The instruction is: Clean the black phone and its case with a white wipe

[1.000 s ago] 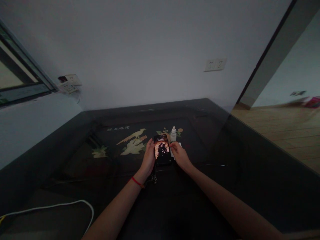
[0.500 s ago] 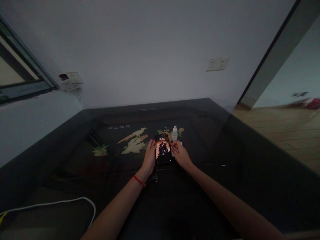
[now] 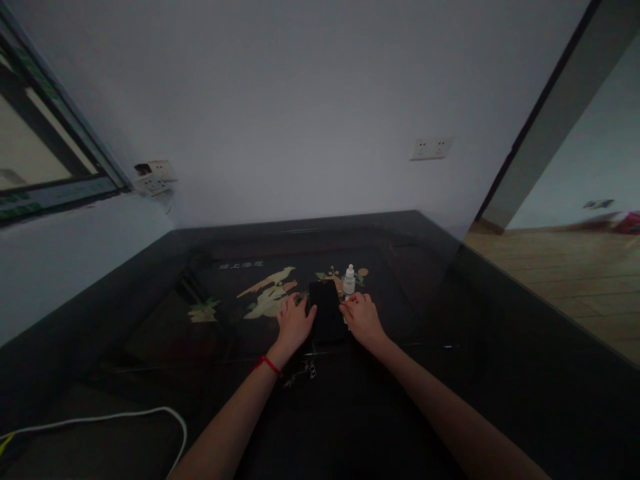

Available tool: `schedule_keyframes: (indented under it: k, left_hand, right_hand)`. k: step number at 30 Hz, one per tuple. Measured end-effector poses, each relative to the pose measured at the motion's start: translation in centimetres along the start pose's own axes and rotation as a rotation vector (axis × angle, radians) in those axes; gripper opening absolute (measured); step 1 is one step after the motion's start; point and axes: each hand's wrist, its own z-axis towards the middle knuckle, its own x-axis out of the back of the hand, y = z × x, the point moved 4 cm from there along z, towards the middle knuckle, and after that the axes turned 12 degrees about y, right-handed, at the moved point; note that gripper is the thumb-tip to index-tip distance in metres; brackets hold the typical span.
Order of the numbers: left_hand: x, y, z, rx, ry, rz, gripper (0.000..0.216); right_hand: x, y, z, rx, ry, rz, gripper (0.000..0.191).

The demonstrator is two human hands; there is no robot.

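Your left hand (image 3: pixel 296 325) has loosened around the phone (image 3: pixel 326 313), fingers apart; your right hand (image 3: pixel 364 320), fingertips together, likely steadies it short of the table's (image 3: pixel 450 320) back edge.

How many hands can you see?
2: the left hand is at the left edge of the phone, and the right hand is at its right edge, near the white bottle.
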Motion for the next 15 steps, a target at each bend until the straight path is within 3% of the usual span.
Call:
schedule_keyframes:
  k: [5,10,15]
  left_hand:
    - [-1.1,0.8,-0.6,-0.012,-0.038,-0.062,0.031]
    - [-1.0,3.4,-1.4,0.073,-0.074,-0.250,0.057]
    - [-0.6,5.4,-4.3,0.115,-0.102,-0.389,0.080]
  right_hand:
    - [-0.6,-1.3,-0.4,-0.028,0.019,0.061,0.024]
    - [0.7,-3.5,-0.4,-0.091,0.028,0.296,0.033]
    - [2.2,-5.3,-2.7,-0.250,-0.051,0.570,0.046]
